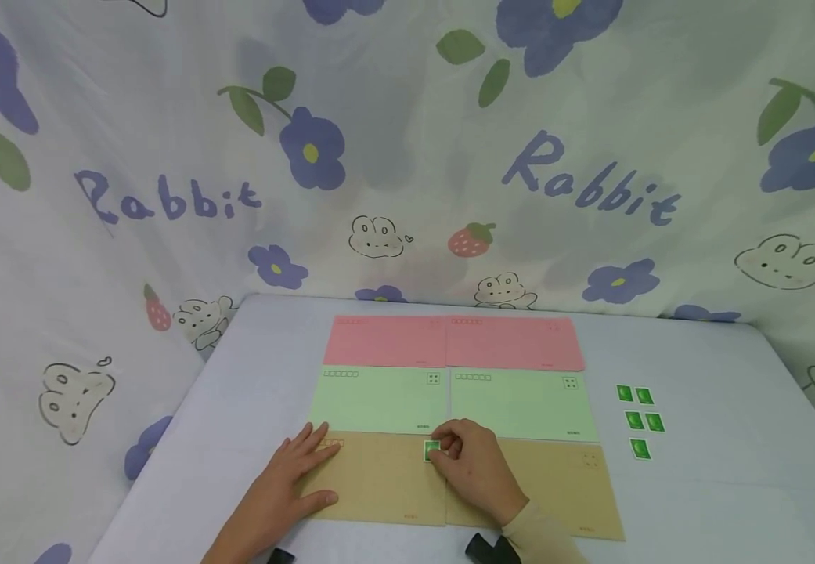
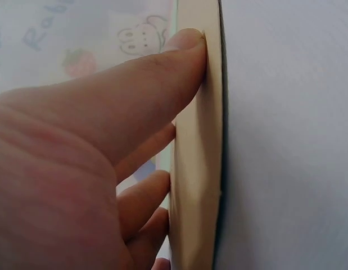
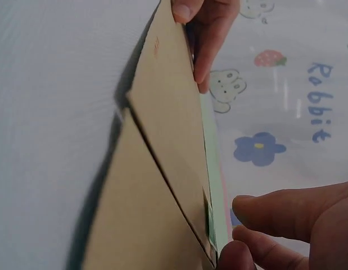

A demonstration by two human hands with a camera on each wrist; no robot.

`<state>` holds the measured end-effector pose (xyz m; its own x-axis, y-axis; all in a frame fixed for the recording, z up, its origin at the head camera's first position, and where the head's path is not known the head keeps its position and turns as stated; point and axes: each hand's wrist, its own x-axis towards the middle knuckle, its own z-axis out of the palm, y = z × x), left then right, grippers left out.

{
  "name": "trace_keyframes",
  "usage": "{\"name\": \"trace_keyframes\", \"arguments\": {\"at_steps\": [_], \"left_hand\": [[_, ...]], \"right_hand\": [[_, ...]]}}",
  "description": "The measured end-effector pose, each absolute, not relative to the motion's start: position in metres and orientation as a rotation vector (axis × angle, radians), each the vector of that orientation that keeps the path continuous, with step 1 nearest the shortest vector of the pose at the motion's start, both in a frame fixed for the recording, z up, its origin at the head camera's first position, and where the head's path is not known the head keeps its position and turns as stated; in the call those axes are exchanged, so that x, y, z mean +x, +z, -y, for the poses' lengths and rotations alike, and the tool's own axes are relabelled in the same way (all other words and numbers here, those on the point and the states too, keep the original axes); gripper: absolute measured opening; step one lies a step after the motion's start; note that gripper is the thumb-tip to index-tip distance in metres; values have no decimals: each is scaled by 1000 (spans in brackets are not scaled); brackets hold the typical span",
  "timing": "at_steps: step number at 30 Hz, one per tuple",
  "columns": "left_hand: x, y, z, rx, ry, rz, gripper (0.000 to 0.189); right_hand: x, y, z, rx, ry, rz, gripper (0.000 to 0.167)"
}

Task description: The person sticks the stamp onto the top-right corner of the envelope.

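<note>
Six envelopes lie in two columns; nearest are the left brown envelope and right brown envelope. My left hand rests with fingers spread along the left brown envelope's left side. In the left wrist view its thumb touches that envelope. My right hand, fingers bent, holds a small green stamp by its right edge at this envelope's upper right corner. In the right wrist view the stamp shows as a thin sliver against the paper, with the right fingertips close by.
Two green envelopes lie behind the brown ones, and two pink envelopes farther back. Several more green stamps sit to the right on the white tabletop. A printed curtain hangs behind and at the sides.
</note>
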<state>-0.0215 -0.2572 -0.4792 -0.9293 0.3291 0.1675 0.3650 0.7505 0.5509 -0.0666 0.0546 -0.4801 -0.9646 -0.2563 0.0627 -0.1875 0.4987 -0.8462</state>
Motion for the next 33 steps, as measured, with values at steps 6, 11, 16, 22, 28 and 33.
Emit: {"name": "trace_keyframes", "arguments": {"at_steps": [6, 11, 16, 22, 28, 33], "left_hand": [[-22, -478, 257, -583, -903, 2883, 63], [-22, -479, 258, -608, -901, 2855, 62], [-22, -479, 258, -600, -880, 2845, 60], [-22, -479, 259, -574, -888, 2850, 58], [-21, -474, 258, -558, -894, 2836, 55], [-21, -473, 256, -572, -912, 2813, 55]], "right_hand": [[-67, -475, -55, -406, -1557, -2627, 12], [-68, -468, -57, -389, -1577, -2647, 11], [-68, -459, -67, -348, -1637, -2633, 11], [-70, -450, -82, -265, -1634, -2664, 12], [-69, -443, -99, -188, -1599, -2719, 16], [-68, -440, -114, -151, -1584, -2767, 17]]}}
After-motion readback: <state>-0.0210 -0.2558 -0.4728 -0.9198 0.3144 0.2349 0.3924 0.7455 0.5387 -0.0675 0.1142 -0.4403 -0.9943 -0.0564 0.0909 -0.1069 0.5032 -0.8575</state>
